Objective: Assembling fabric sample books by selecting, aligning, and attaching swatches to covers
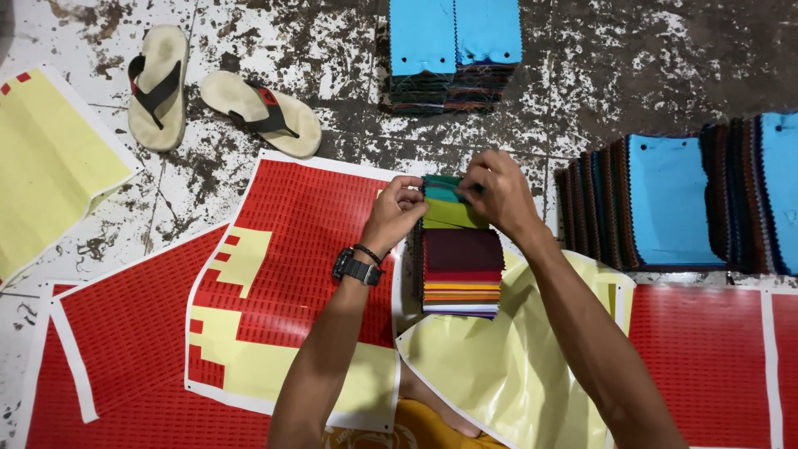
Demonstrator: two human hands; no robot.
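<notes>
While small fanned swatch stack (461, 264) lies on floor (598, 66) mid-scene, top green swatch (453, 214) is pinched at far end by left hand (397, 209) and right hand (496, 193) fingers; larger blue-topped stacks (669, 199) remain untouched at right edge

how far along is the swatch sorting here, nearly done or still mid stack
Mid stack. Done: finished piles with blue tops sit at the right and top. In hand: left hand and right hand pinch the green swatch atop the fanned stack. Left: red sticker sheets remain partly full.
</notes>
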